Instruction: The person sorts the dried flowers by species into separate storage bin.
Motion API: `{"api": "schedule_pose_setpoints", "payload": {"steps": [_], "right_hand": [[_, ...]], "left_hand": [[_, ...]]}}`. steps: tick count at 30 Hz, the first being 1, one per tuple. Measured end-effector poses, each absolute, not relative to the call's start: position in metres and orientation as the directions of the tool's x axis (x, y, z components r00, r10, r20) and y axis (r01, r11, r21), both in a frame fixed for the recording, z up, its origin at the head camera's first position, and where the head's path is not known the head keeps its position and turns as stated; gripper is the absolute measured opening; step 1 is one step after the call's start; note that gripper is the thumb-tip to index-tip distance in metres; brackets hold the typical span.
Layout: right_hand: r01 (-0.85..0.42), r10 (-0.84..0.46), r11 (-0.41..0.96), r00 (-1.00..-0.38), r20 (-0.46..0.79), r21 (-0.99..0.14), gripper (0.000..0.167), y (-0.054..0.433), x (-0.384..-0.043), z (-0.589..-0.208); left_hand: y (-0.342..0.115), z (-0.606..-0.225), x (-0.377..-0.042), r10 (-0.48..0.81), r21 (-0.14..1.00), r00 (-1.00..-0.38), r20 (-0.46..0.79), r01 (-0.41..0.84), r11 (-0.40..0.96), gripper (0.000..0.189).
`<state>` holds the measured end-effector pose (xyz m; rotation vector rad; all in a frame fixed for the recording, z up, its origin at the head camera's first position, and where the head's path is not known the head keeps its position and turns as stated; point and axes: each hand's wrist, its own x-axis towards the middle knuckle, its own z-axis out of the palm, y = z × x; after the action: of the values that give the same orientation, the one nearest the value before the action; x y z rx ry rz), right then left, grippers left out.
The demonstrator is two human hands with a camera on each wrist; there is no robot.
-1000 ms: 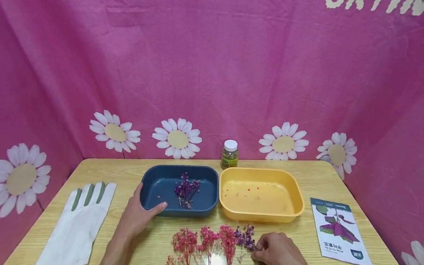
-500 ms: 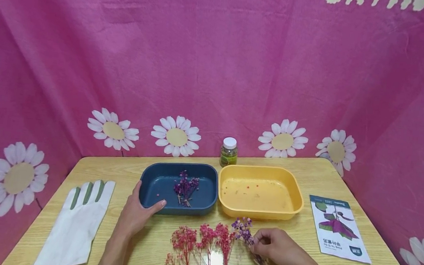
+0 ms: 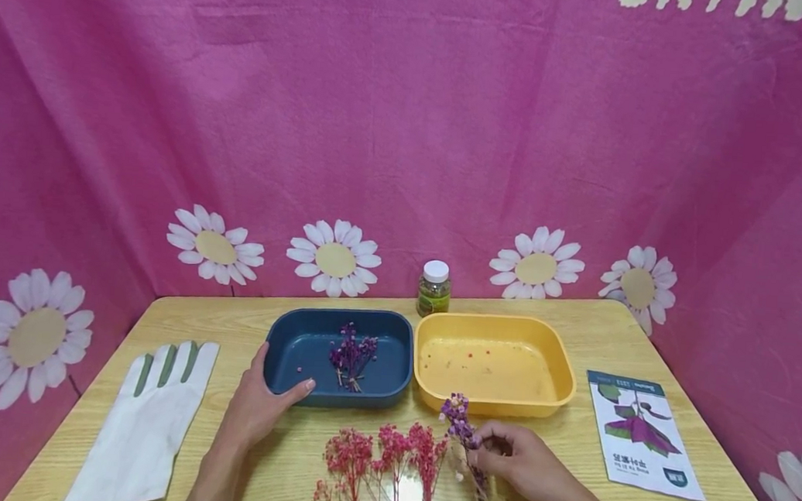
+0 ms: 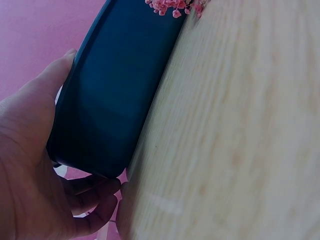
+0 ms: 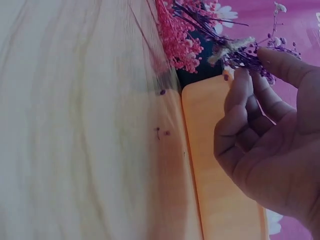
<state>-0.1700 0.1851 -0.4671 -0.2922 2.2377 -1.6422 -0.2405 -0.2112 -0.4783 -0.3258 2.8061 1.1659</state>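
Head view: your right hand (image 3: 524, 462) pinches dried purple flowers (image 3: 459, 421), likely light, brittle; favour the stems (image 3: 481, 495); left hand (image 3: 259, 410) grips the blue tub (image 3: 362, 400).

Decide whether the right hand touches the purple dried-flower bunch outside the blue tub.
Touching. The right wrist view shows the right hand pinching that purple bunch between thumb and fingers.

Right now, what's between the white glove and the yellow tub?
In the head view, the left hand and the blue tub with a purple bunch inside lie between them.
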Motion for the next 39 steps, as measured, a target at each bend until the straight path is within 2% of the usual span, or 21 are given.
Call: {"api": "schedule_pose_setpoints", "payload": {"steps": [5,12,25,32,39], "right_hand": [[0.030,-0.342,0.319,-0.929,-0.144,-0.947,0.024,0.177,-0.172,-0.464],[-0.054,-0.343,0.376,-0.935,-0.085,-0.925,0.019,0.163,-0.181,-0.452],[-0.175,-0.343,0.348,-0.938,0.049,-0.921,0.016,0.130,-0.208,-0.435],[-0.164,-0.304,0.323,-0.951,0.062,-0.932,0.021,0.115,-0.223,-0.430],[-0.117,-0.249,0.358,-0.968,0.026,-0.926,0.022,0.100,-0.239,-0.427]], "left_hand": [[-0.212,-0.479,-0.240,-0.164,0.691,-0.974,-0.157,-0.227,0.686,0.117],[-0.211,-0.481,-0.240,-0.173,0.693,-0.972,-0.161,-0.236,0.681,0.117],[-0.211,-0.480,-0.240,-0.176,0.699,-0.973,-0.147,-0.228,0.677,0.115],[-0.212,-0.482,-0.239,-0.184,0.692,-0.971,-0.151,-0.237,0.682,0.117],[-0.210,-0.482,-0.243,-0.183,0.694,-0.973,-0.142,-0.230,0.683,0.116]]}}
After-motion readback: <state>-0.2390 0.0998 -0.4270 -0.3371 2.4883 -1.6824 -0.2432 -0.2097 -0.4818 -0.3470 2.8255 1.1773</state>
